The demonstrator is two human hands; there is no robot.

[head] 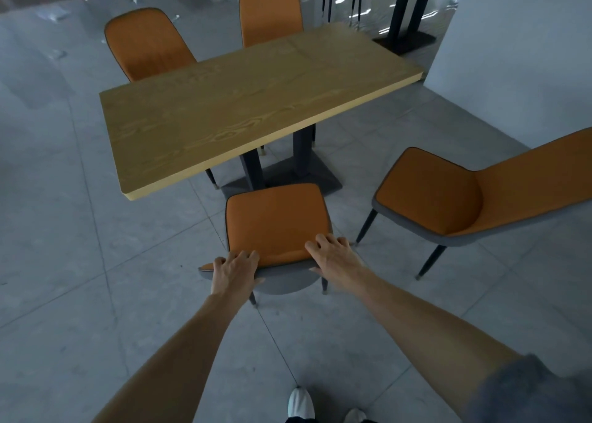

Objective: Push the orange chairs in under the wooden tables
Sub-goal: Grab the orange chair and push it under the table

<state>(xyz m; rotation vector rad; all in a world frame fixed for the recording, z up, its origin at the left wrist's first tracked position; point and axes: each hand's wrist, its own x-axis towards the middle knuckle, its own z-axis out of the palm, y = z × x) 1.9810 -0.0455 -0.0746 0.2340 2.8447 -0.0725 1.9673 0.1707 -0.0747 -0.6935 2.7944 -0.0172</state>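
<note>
Two hands, the left hand (235, 267) and right hand (333, 256), clamped the near orange chair (275, 224) by its backrest top (for pushing); its seat sat just short of the wooden table (243, 108).

Single head-worn wide-angle view, looking forward and steeply down. Close range: both forearms enter from the bottom edge, shoes at the lower margin. Wooden table (243, 111) sits mid-frame; tiled floor (80, 262) fills the surroundings. Straight edges bow toward frame borders.
</note>
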